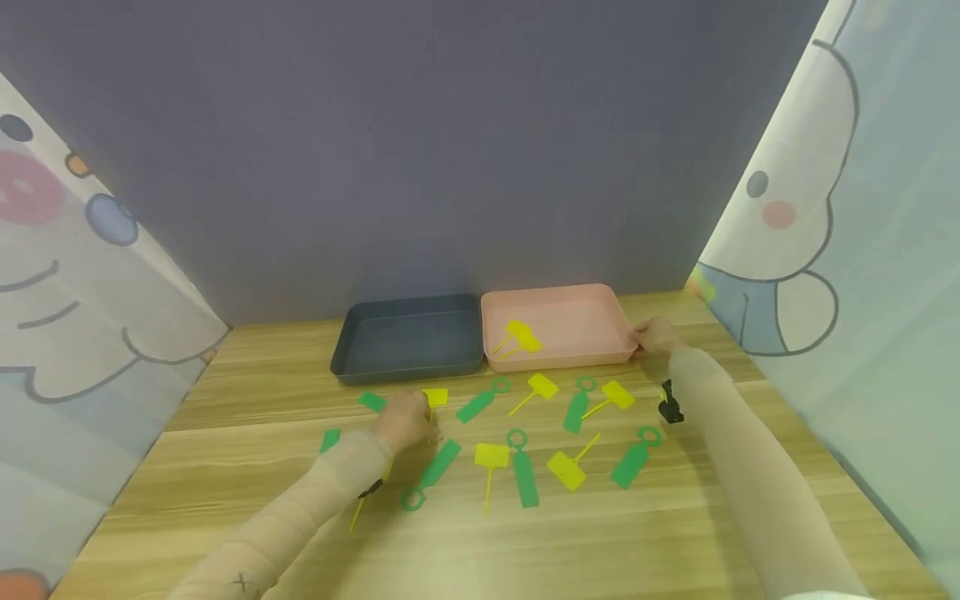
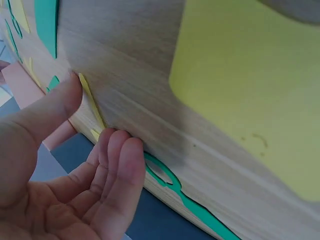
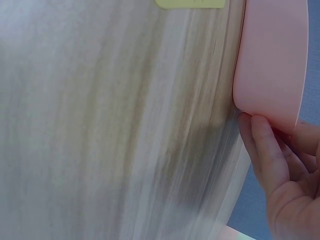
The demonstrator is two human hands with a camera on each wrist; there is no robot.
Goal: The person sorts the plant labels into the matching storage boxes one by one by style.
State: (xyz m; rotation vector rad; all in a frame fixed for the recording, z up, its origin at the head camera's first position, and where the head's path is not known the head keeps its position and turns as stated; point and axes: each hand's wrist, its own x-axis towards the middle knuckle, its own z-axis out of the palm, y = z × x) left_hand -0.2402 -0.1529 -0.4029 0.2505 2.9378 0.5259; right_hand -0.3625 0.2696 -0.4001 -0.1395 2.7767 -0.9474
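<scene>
My right hand [image 3: 292,192] enters at the lower right and holds the pink tray [image 3: 272,55] at one corner. Two fingertips touch the base of the rounded outer wall; my thumb sits at the rim — the wall lies between them. The tray's smooth side runs up out of the picture. Wood-grained table [image 3: 95,125] fills the left and centre, with soft shadow near my fingers. At the top edge a flat yellow piece [image 3: 192,3] is noted, partly cut off — apart from my hand. A blue-grey surface [image 3: 250,205] shows beyond the table.
</scene>
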